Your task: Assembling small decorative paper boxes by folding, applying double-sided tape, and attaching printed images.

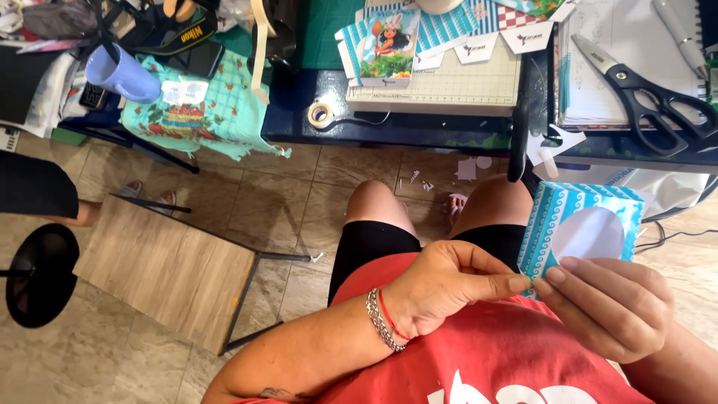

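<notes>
We see a blue wave-patterned paper box [580,224] with a white round window, held up over the lap, just below the table edge [419,138]. Both hands pinch its lower left corner — the left hand [441,288] with thumb and forefinger closed on the paper, the right hand [609,303] gripping from the other side, fingertips nearly touching. On the table lie black scissors [647,97], a tape roll [321,114], a cutting mat [449,86] and printed cards [389,45]. Paper scraps [467,168] dot the tiled floor.
</notes>
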